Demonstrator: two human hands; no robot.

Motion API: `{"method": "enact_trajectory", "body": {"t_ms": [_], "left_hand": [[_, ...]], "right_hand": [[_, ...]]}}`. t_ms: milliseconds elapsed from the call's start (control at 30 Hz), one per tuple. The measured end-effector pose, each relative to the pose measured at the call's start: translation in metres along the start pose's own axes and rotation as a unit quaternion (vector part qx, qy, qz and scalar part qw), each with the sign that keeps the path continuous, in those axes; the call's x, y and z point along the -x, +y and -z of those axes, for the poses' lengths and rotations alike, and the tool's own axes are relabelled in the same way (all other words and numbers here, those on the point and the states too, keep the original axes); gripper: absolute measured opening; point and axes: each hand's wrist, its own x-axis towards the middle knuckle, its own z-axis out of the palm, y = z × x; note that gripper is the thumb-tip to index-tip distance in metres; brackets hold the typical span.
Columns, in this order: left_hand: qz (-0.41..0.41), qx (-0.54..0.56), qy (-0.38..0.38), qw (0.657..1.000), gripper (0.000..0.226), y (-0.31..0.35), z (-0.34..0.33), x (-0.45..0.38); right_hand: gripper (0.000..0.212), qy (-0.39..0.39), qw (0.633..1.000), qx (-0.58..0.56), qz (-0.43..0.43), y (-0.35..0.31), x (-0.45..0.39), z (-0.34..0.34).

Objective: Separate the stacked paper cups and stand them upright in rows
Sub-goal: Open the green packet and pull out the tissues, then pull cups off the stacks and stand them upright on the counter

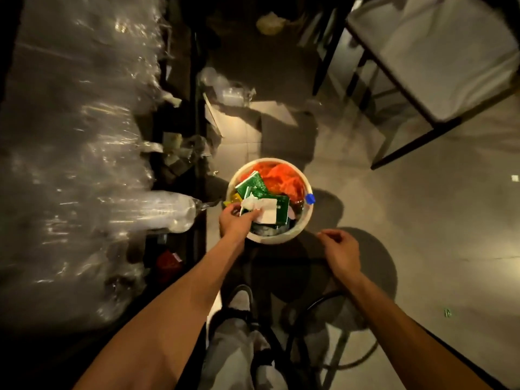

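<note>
White paper scrap (pixel 260 211) is pinched in the left hand (pixel 235 222) over the full bin (pixel 308 218); the right hand (pixel 342 253) hangs loosely curled, holding nothing. Stacked cups (pixel 171 211) in clear wrap lie just left of the left hand, so a careless elbow might roll them off. Beneath both hands lies dim tiled floor (pixel 422 220), a stool (pixel 332 319) near the right wrist.

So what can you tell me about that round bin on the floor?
The bin is round with a pale cream rim and stands upright on the tiled floor. It is heaped with rubbish: orange plastic, green cartons, white paper and a blue bottle cap by the right rim. The left hand reaches over its near-left edge, holding the white paper. The right hand hangs just beside it, not touching.
</note>
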Motion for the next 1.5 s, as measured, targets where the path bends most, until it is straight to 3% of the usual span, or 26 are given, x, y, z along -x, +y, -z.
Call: {"method": "enact_trajectory", "body": {"t_ms": [167,300,433,533,667,800,967,1067,1233,1300,1500], "left_hand": [[0.044,-0.105,-0.035,0.993,0.049,-0.041,-0.025,-0.034],[0.084,-0.147,0.037,0.985,0.060,-0.049,-0.023,-0.040],[0.031,-0.179,0.049,0.982,0.055,-0.028,-0.018,-0.027],[0.035,-0.172,0.036,0.984,0.045,-0.013,-0.011,-0.017],[0.099,-0.014,-0.045,0.994,0.016,0.029,0.015,0.042],[0.123,0.125,-0.124,0.977,0.012,0.095,0.056,0.138],[0.027,0.173,-0.178,0.968,0.018,0.183,0.142,0.257],[-0.046,0.124,-0.147,0.980,0.020,0.221,0.190,0.321],[-0.124,0.139,-0.072,0.980,0.019,0.236,0.273,0.404],[-0.126,0.169,-0.032,0.977,0.021,0.224,0.307,0.423],[-0.117,0.247,0.086,0.958,0.020,0.172,0.425,0.453]], "right_hand": [[0.010,-0.025,1.000,-0.003,-0.016,0.013,-0.017,-0.013],[0.012,-0.048,0.999,0.000,-0.027,0.012,-0.019,-0.021],[0.010,-0.051,0.998,-0.002,-0.030,-0.007,-0.016,-0.027],[0.010,-0.065,0.997,-0.024,-0.033,-0.025,-0.005,-0.031],[0.012,-0.091,0.991,-0.094,-0.031,-0.062,0.040,-0.024],[0.012,-0.163,0.979,-0.124,-0.014,-0.119,0.114,-0.005],[0.017,-0.213,0.969,-0.099,0.071,-0.196,0.224,0.034],[0.016,-0.277,0.950,-0.118,0.083,-0.230,0.283,0.050],[0.011,-0.369,0.915,-0.090,0.138,-0.254,0.376,0.049],[0.006,-0.418,0.895,-0.074,0.135,-0.257,0.405,0.038],[0.025,-0.513,0.849,0.035,0.127,-0.257,0.472,-0.051]]}}
